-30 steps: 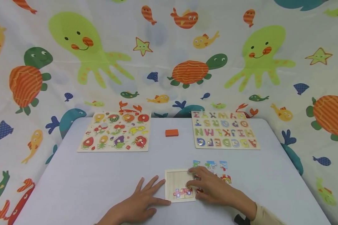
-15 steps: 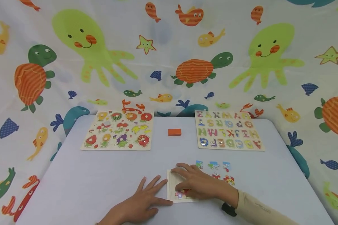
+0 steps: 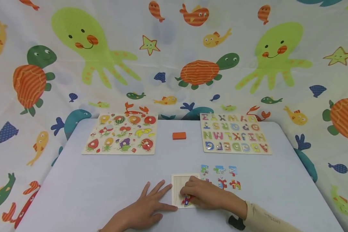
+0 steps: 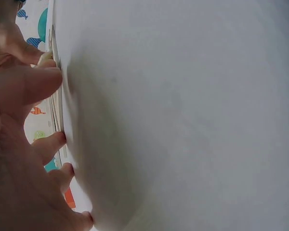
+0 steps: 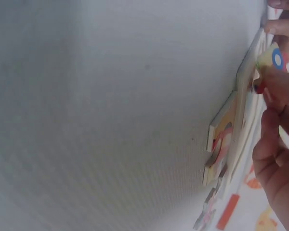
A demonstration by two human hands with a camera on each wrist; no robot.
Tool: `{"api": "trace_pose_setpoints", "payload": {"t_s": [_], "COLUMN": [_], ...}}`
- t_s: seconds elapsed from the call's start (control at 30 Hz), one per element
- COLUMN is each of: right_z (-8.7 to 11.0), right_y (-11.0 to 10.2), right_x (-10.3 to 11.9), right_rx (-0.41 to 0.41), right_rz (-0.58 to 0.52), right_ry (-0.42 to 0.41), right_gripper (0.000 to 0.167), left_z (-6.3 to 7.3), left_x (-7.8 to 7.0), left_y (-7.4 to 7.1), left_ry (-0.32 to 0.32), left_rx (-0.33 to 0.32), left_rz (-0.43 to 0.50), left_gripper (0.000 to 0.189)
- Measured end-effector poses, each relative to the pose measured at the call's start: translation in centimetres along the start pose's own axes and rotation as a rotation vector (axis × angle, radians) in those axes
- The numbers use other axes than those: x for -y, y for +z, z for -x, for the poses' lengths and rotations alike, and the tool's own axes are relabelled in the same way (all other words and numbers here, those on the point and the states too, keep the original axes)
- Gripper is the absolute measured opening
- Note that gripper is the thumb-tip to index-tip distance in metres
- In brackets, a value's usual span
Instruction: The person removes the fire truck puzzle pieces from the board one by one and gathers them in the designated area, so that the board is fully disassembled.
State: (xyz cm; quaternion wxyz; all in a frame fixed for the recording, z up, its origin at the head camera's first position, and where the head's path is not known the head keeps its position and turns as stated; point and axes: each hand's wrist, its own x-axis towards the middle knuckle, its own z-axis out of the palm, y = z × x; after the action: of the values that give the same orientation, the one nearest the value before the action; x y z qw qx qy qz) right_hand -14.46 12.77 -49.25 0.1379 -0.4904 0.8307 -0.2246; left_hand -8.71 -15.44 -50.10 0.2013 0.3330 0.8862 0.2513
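Note:
A small square wooden puzzle tray (image 3: pixel 175 193) lies on the table. Beside it my left hand (image 3: pixel 145 206) is flat with fingers spread, thumb and forefinger tips at the tray's left edge. Over the tray's lower right part, my right hand (image 3: pixel 204 193) pinches a jigsaw piece (image 3: pixel 187 200) in red, blue and green. That piece (image 5: pixel 275 58) is tilted up between thumb and fingers in the right wrist view. The right hand hides much of the tray's right side. In the left wrist view the left hand (image 4: pixel 24 125) has its fingertips down on the table.
Loose jigsaw pieces (image 3: pixel 219 169) lie right of the tray in rows, some partly behind the right hand. Farther back are a fruit puzzle board (image 3: pixel 121 133), an orange block (image 3: pixel 179 136) and an alphabet puzzle board (image 3: pixel 235 133). A patterned cloth (image 3: pixel 168 48) hangs behind.
My right hand moved left from the tray's right edge onto the pieces inside it, then its fingers drew together and tilted one up. My left hand stayed put.

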Motion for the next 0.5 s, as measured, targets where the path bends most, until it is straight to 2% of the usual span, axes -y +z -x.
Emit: {"api": "trace_pose_setpoints", "payload": {"t_s": [0.23,0.4,0.5], "right_z": [0.9,4.4,6.5], "right_y": [-0.9,-3.3,-4.2], "right_x": [-0.5,-2.0,-2.8], "right_rx": [-0.008,0.06,0.114], "right_rz": [-0.194,-0.329,-0.307], "right_ry": [-0.011,0.122,0.207], "right_gripper": [0.01,0.017,0.023], "left_z": [0.0,-0.1,-0.1], "left_x": [-0.1,-0.1,-0.2], "left_y": [0.0,0.1,0.1], "left_ry": [-0.013,-0.009,-0.024], "left_rx": [0.013,0.002,0.009], "left_rz": [0.017,-0.004,-0.001], "left_gripper": [0.052,0.051,0.051]}}
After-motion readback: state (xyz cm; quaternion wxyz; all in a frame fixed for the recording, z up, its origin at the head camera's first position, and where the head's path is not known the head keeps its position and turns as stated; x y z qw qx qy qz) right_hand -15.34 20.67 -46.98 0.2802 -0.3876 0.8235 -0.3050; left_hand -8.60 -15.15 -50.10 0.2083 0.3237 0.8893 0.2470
